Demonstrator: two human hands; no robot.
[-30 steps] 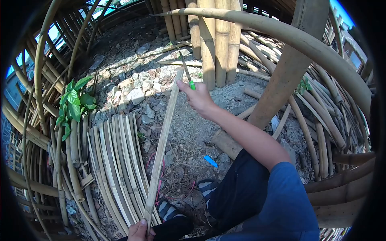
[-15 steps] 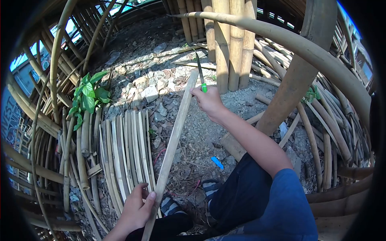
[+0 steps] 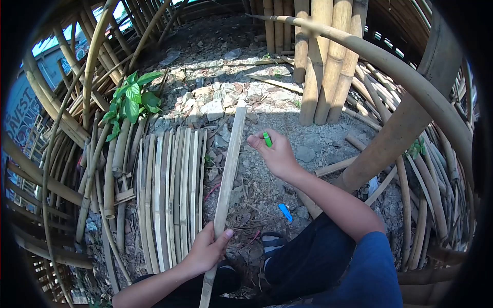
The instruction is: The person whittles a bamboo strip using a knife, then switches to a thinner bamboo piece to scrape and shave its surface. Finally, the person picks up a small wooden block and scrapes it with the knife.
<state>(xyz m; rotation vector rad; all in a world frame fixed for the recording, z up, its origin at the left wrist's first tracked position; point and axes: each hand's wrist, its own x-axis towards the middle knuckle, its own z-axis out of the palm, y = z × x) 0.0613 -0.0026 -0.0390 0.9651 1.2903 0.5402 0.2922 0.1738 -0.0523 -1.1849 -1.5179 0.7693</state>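
My left hand (image 3: 206, 250) grips a long flat bamboo slat (image 3: 230, 160) near its lower end. The slat runs up and away from me over the gravel. My right hand (image 3: 276, 152) is closed around a tool with a green handle (image 3: 267, 139), just right of the slat's upper half. The tool's blade is hidden behind the hand. My knees in dark trousers and striped sandals (image 3: 270, 240) are below.
A row of split bamboo strips (image 3: 172, 190) lies on the ground left of the slat. Upright bamboo poles (image 3: 328, 56) stand ahead, a thick slanted post (image 3: 405, 118) at right. A green plant (image 3: 131, 97) grows at left. A small blue object (image 3: 285, 212) lies on the gravel.
My left hand has slid further up the slat. My right hand has drawn back toward me and lowered; the tool's blade, seen pointing up before, is now out of sight.
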